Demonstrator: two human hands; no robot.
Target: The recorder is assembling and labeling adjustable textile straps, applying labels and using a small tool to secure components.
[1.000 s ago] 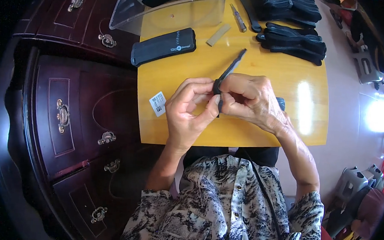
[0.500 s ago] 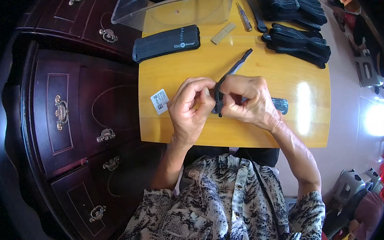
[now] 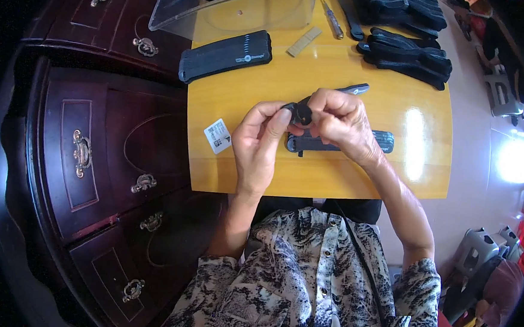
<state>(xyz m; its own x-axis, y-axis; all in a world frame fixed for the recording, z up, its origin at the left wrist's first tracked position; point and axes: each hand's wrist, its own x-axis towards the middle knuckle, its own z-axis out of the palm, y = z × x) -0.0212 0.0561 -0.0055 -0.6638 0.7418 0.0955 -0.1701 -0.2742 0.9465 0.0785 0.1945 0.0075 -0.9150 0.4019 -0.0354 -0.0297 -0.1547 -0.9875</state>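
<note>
My left hand (image 3: 260,136) pinches one end of a black strap (image 3: 301,113) between thumb and fingers, above the middle of the table. Close beside it, my right hand (image 3: 343,123) is closed on the same strap, which is curled into a small loop between both hands. Its free end, with pale print, sticks out past my right knuckles. Under my right hand lies a flat stack of black straps (image 3: 311,144), partly covered by that hand. A white printed label (image 3: 217,136) rests to the left of my left hand.
On the yellow table (image 3: 420,179) a bundle of black straps (image 3: 226,56) lies far left, before a clear plastic bin (image 3: 241,18). A tan strip (image 3: 304,41), a pointed tool (image 3: 332,20) and more strap bundles (image 3: 406,55) lie at the back. Dark drawers (image 3: 82,152) stand left.
The strap between my hands has turned and curled into a loop; its free end now points further right. My right hand has shifted slightly up, uncovering more of the strap stack beneath.
</note>
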